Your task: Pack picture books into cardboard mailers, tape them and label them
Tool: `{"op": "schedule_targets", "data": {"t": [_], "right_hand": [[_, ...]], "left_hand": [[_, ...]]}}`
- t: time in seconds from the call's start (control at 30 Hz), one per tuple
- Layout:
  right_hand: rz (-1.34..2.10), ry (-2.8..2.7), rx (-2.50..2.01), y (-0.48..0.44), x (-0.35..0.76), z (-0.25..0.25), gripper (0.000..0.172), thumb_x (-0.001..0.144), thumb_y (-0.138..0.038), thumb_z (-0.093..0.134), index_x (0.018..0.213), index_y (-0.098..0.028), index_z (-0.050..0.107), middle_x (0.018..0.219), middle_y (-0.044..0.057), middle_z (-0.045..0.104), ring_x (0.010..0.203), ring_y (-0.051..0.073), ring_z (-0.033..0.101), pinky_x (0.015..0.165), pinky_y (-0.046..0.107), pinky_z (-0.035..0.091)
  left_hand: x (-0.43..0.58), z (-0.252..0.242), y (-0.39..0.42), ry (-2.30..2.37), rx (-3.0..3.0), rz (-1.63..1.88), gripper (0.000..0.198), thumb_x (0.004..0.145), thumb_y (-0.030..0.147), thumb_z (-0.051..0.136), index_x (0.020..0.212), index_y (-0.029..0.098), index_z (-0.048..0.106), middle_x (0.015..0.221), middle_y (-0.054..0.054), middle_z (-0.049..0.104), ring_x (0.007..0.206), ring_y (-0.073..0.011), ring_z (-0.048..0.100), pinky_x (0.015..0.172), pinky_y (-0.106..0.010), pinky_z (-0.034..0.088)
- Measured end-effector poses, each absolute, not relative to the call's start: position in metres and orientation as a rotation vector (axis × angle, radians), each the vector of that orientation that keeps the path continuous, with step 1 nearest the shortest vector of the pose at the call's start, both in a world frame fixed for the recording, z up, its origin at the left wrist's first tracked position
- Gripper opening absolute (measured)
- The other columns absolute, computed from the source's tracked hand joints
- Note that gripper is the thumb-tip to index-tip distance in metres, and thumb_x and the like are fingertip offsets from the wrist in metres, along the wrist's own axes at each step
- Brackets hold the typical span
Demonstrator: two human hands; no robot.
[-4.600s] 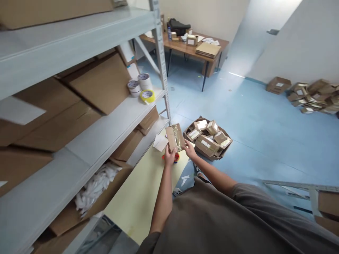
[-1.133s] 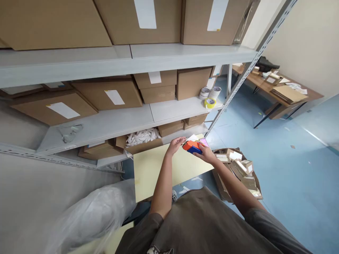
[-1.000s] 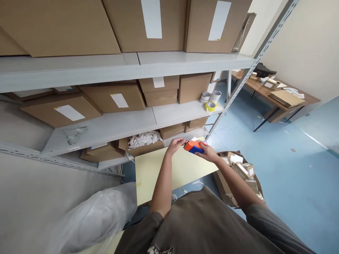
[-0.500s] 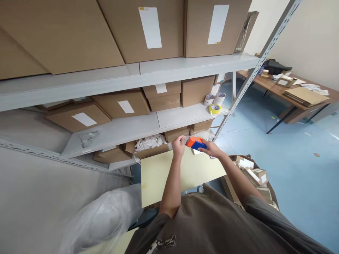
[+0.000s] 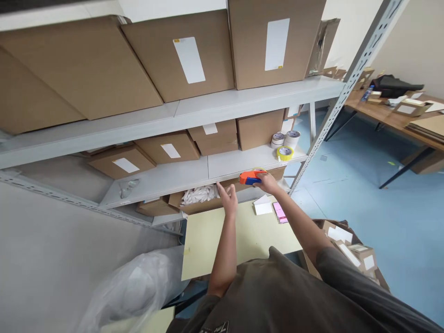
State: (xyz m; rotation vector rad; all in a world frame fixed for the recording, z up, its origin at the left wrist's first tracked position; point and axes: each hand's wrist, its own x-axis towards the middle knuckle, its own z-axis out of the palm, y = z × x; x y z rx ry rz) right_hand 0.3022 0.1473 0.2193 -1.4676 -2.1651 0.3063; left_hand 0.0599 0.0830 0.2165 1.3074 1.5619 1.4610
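The right hand [image 5: 268, 183] is gripping the orange-and-blue tape dispenser [image 5: 250, 177], holding it level with the front edge of the grey shelf [image 5: 194, 169]. Whether it is resting there is unclear. The left hand [image 5: 227, 200] is hanging open and empty at the dispenser's 7 o'clock, above the yellow tabletop [image 5: 225, 236]. Tape rolls [image 5: 286, 143] are standing on the shelf at the dispenser's 2 o'clock. White paper [image 5: 262, 208] and a pink slip [image 5: 279, 213] are lying on the tabletop at the right hand's 6 o'clock.

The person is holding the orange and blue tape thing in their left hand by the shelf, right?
No, the right hand holds the orange and blue tape dispenser by the shelf; the left hand is open and empty. The head view shows it.
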Motion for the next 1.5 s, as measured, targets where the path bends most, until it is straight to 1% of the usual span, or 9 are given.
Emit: {"op": "schedule_targets", "data": {"t": [0.07,0.27,0.43,0.53,0.63,0.77,0.97,1.23,1.5], "right_hand": [[0.278,-2.16,-1.531,0.183,0.301,0.225,0.028,0.09,-0.033,0.079,0.114,-0.019,0.075,0.12,0.016,0.079,0.113,0.035,0.07,0.104,0.044,0.051],[0.281,-2.09,-1.709,0.274,0.283,0.23,0.036,0.083,-0.022,0.081,0.118,-0.017,0.076,0.116,0.018,0.08,0.111,0.033,0.071,0.107,0.043,0.047],[0.256,-2.143,-1.701,0.298,0.27,0.209,0.031,0.082,-0.021,0.075,0.113,-0.014,0.076,0.109,0.02,0.08,0.115,0.034,0.068,0.108,0.046,0.045],[0.213,-2.101,-1.636,0.296,0.268,0.202,0.035,0.081,-0.024,0.075,0.115,-0.015,0.077,0.118,0.021,0.078,0.122,0.038,0.063,0.111,0.05,0.044],[0.217,-1.995,-1.471,0.279,0.266,0.202,0.039,0.087,-0.03,0.07,0.123,-0.015,0.076,0.132,0.021,0.074,0.128,0.039,0.06,0.112,0.052,0.046],[0.434,-1.909,-1.247,0.234,0.256,0.192,0.043,0.095,-0.039,0.064,0.131,-0.018,0.075,0.133,0.017,0.075,0.128,0.037,0.064,0.11,0.051,0.052],[0.729,-1.913,-1.023,0.152,0.217,0.141,0.044,0.097,-0.045,0.063,0.133,-0.022,0.076,0.137,0.014,0.074,0.13,0.035,0.067,0.118,0.054,0.049],[1.047,-2.016,-0.903,0.071,0.136,0.083,0.037,0.096,-0.047,0.063,0.117,-0.023,0.081,0.135,0.015,0.075,0.131,0.035,0.068,0.118,0.056,0.05],[1.165,-2.191,-0.634,-0.001,0.004,0.102,0.047,0.099,-0.047,0.058,0.136,-0.022,0.074,0.144,0.014,0.071,0.137,0.033,0.065,0.122,0.055,0.047]], "left_hand": [[0.051,0.217,0.082,1.631,1.258,1.471,0.085,0.106,0.06,0.054,0.175,0.028,0.018,0.179,-0.013,0.026,0.14,-0.0314,0.06,0.11,-0.038,0.055],[0.029,0.217,0.073,1.732,1.231,1.494,0.063,0.104,0.051,0.06,0.162,0.029,0.047,0.165,-0.013,0.049,0.127,-0.0274,0.066,0.107,-0.039,0.056],[0.022,0.206,0.061,1.731,1.322,1.432,0.054,0.1,0.053,0.065,0.147,0.026,0.063,0.142,-0.014,0.068,0.117,-0.0264,0.071,0.104,-0.041,0.058],[0.016,0.201,0.057,1.761,1.306,1.418,0.05,0.1,0.05,0.067,0.143,0.024,0.067,0.133,-0.014,0.073,0.114,-0.0266,0.072,0.107,-0.043,0.056],[0.01,0.199,0.054,1.773,1.285,1.394,0.045,0.099,0.046,0.069,0.139,0.024,0.07,0.132,-0.013,0.075,0.12,-0.0286,0.072,0.113,-0.047,0.053],[0.0,0.199,0.05,1.808,1.288,1.376,0.038,0.098,0.042,0.071,0.132,0.025,0.075,0.134,-0.013,0.075,0.13,-0.0316,0.068,0.115,-0.048,0.052],[-0.024,0.178,0.017,1.903,1.274,1.374,0.037,0.098,0.041,0.07,0.131,0.024,0.076,0.14,-0.013,0.073,0.134,-0.0304,0.066,0.117,-0.047,0.05],[-0.07,0.138,-0.084,2.148,1.046,1.336,0.037,0.098,0.037,0.069,0.132,0.024,0.075,0.142,-0.013,0.071,0.132,-0.0301,0.067,0.112,-0.048,0.054],[-0.158,0.119,-0.215,2.287,0.759,1.512,0.04,0.099,0.041,0.067,0.133,0.022,0.074,0.141,-0.014,0.071,0.134,-0.0322,0.065,0.111,-0.05,0.056]]}}
